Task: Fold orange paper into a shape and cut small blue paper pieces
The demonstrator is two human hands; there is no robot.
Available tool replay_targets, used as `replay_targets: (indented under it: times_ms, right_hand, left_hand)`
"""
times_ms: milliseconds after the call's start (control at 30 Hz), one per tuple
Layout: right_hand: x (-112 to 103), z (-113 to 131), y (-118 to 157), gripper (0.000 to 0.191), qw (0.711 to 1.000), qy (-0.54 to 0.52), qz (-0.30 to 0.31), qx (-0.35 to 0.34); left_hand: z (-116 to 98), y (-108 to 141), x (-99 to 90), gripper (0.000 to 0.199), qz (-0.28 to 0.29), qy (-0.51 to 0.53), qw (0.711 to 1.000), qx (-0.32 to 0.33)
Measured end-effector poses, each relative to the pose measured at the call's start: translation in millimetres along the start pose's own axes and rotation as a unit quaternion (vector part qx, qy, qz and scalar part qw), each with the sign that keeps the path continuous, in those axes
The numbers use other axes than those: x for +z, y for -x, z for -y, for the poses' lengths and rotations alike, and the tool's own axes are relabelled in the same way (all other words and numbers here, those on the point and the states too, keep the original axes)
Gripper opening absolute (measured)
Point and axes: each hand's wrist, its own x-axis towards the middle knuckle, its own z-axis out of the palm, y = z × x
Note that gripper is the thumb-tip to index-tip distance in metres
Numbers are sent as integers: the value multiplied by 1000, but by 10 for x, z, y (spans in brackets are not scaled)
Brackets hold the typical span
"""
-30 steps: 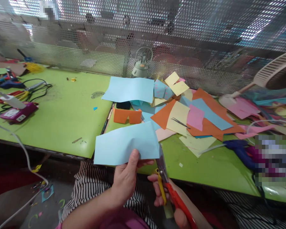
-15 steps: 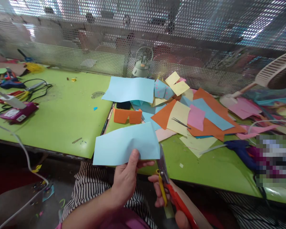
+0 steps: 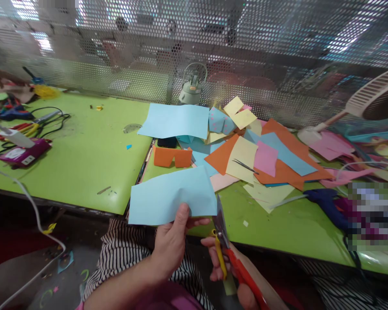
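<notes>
My left hand [image 3: 170,247] pinches a light blue sheet of paper [image 3: 171,193], thumb on top and fingers beneath its lower edge. The sheet is held up above the table's front edge, slightly bent. In my right hand [image 3: 242,275] is a pair of scissors [image 3: 224,241] with red and yellow on the handles. Their blades point up and away, beside the sheet's lower right corner; I cannot tell whether they touch it. Just beyond the sheet stands a folded orange paper piece [image 3: 173,157] with a notch at its lower edge.
Another blue sheet [image 3: 177,120] lies behind, near a bottle [image 3: 190,90]. Coloured paper pieces [image 3: 278,172], tweezers [image 3: 245,166] and a glue gun [image 3: 326,206] lie to the right, by a small fan [image 3: 375,99]. A purple power block [image 3: 26,153] and pliers [image 3: 29,129] lie left. Perforated metal mesh [image 3: 132,64] rises behind.
The left end of the held blue sheet has shifted slightly right. Both hands and the scissors stay almost where they were.
</notes>
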Motion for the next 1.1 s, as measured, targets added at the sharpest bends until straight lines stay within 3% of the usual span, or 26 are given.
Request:
replay_targets:
  times_ms: [100, 200, 267, 333, 400, 567, 700, 800, 1100]
  right_hand:
    - [7, -55, -31, 68, 999, -25, -19, 10]
    - [18, 45, 8, 63, 999, -23, -19, 33]
    - [3, 158, 73, 62, 999, -11, 16, 41]
    - [-26, 249, 140, 63, 997, -2, 82, 17]
    - [-52, 285, 179, 68, 994, -4, 105, -11]
    - [-58, 263, 184, 65, 996, -13, 90, 17]
    - [-45, 321, 292, 69, 992, 2, 124, -29]
    - [-37, 323, 369, 76, 991, 23, 114, -67]
    - [-114, 169, 262, 85, 986, 77, 123, -80]
  left_hand:
    - [-6, 9, 9, 45, 0, 0, 1000, 0]
    - [-15, 12, 17, 45, -6, -1, 1000, 5]
    - [-18, 11, 22, 45, -9, -3, 1000, 8]
    - [-16, 8, 23, 44, -8, -2, 1000, 13]
    - [-11, 4, 19, 43, -7, 0, 1000, 18]
    - [-6, -3, 8, 44, 1, 1, 1000, 19]
    - [-18, 3, 21, 42, 5, 2, 1000, 29]
    - [-20, 3, 23, 41, 13, -1, 1000, 29]
    - [2, 13, 12, 44, 15, -10, 1000, 25]
